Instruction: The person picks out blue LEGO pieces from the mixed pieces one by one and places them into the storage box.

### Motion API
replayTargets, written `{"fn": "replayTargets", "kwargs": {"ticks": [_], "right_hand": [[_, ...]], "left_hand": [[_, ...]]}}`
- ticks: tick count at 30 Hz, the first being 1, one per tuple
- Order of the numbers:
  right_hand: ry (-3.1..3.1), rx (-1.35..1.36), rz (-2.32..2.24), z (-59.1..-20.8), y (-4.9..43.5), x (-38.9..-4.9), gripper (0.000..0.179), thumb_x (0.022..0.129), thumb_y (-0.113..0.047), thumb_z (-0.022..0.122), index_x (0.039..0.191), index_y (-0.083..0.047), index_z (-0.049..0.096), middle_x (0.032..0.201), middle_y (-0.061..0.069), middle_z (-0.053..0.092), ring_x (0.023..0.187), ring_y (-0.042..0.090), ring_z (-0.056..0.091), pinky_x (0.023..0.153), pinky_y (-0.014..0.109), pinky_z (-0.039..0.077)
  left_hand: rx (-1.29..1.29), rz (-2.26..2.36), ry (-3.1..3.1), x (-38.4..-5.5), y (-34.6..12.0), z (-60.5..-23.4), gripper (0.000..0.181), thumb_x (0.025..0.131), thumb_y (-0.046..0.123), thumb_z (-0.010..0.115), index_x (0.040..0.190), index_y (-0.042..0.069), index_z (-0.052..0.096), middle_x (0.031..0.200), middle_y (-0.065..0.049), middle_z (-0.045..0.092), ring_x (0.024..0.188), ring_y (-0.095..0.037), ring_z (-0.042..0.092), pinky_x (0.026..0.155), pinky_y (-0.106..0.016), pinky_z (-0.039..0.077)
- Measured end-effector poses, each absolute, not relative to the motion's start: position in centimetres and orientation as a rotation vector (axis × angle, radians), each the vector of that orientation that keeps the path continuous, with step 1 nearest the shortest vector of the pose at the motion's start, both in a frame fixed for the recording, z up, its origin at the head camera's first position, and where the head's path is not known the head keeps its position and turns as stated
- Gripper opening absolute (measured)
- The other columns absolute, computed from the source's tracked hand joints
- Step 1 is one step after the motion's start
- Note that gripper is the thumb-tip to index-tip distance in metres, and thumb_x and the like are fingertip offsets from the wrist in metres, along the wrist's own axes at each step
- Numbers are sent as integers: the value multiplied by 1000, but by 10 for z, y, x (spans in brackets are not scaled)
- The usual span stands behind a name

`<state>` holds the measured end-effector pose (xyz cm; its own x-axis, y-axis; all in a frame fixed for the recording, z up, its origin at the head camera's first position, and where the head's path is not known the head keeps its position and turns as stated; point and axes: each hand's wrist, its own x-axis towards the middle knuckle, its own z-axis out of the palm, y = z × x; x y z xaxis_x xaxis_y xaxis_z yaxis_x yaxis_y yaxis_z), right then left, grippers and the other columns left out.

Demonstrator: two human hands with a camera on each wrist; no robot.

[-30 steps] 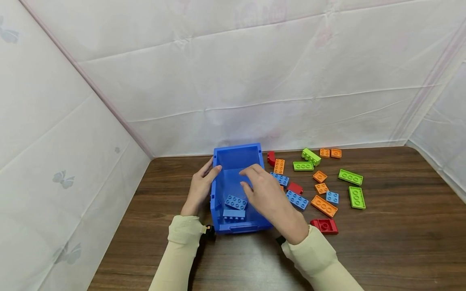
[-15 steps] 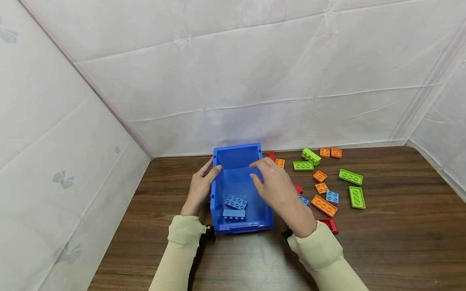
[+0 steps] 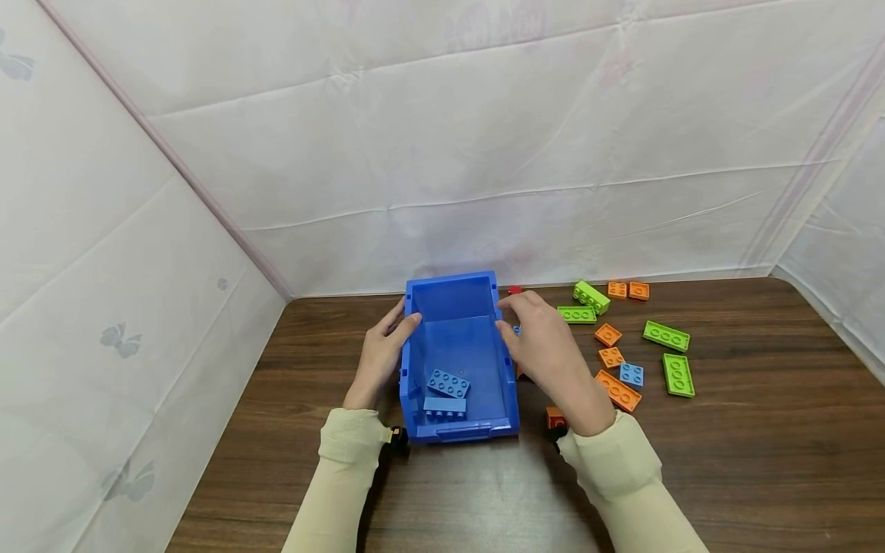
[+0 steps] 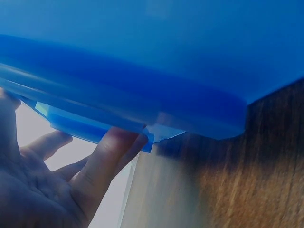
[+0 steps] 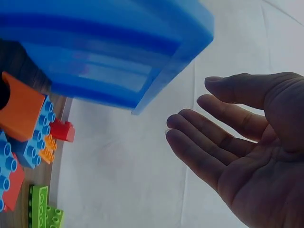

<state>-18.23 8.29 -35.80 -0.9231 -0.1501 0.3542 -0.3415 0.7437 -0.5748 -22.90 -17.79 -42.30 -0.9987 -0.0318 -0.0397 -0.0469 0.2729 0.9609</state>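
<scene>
- White sheeting [image 3: 449, 138] hangs behind and at both sides of a dark wood-grain bench [image 3: 747, 476].
- Blue box [image 3: 466, 346] sits on the bench near the back sheeting; inside, toward its near end, lie two blue bricks [image 3: 448, 384], one studs up, the other on its side.
- Left hand [image 3: 380, 349] grips the box's left wall, thumb over the rim, fingers along the outside.
- Right hand [image 3: 549, 346] is loosely open just beside the right rim, fingers gently bent, thumb apart from them, with hold of nothing.
- Right of the box, green pieces [image 3: 666, 336], orange pieces [image 3: 608, 335] and a small blue brick [image 3: 631, 375] lie scattered.
- Under the right hand, the right wrist view shows an orange block [image 5: 21, 107] beside studded blue bricks, and a small red piece [image 5: 62, 130].
</scene>
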Motion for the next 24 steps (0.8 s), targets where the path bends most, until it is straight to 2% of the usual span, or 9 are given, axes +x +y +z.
{"fn": "replayTargets", "kwargs": {"ticks": [9,19,24], "right_hand": [[-2740,299,989,-361,95,-191,28,103,-8,70,128,5,70,132,23,65,112,40,66,95,53,57],[-2800,246,967,-370,102,-201,29,103,-9,70,129,5,69,132,25,65,100,37,67,87,50,58],[-2839,220,966,-376,103,-207,30,102,-7,70,129,6,69,131,25,65,98,36,66,87,49,58]], "left_hand": [[-53,1894,2477,-229,-180,-424,72,101,56,68,164,28,45,154,-17,56,132,-43,60,103,-60,52],[-59,1885,2480,-231,-180,-424,73,100,58,68,163,30,45,155,-14,55,134,-42,58,105,-61,50],[-61,1882,2481,-231,-180,-425,73,100,58,68,163,30,45,156,-14,54,135,-42,57,106,-62,49]]}}
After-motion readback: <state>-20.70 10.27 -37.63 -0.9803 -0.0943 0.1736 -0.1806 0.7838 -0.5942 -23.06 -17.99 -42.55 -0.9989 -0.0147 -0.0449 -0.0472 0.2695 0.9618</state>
